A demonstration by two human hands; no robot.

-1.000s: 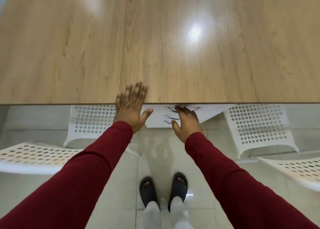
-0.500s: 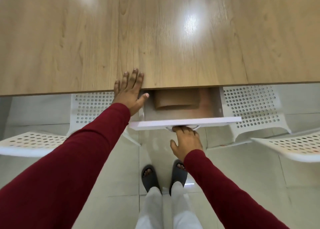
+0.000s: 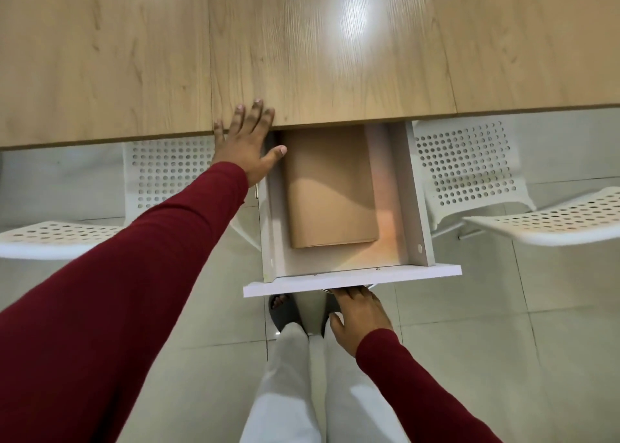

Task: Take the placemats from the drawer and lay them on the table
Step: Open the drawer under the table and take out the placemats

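A white drawer (image 3: 396,187) stands pulled far out from under the wooden table (image 3: 302,46). Inside it lies a folded stack of tan placemats (image 3: 330,187), toward the left side of the drawer. My left hand (image 3: 246,144) rests flat on the table's near edge, fingers spread, thumb hanging over the drawer's left wall. My right hand (image 3: 360,315) is below the drawer's white front panel (image 3: 352,280), its fingers curled up on the metal handle, which is mostly hidden under the panel.
White perforated chairs stand on both sides: one at the left (image 3: 60,238), one at the right (image 3: 550,221), with two chair backs (image 3: 466,167) under the table edge. My legs and dark slippers (image 3: 285,311) stand on the tiled floor right below the drawer.
My right hand has pulled the drawer from shut to far out, toward me. The placemats have come into full view. My left hand has stayed on the table edge.
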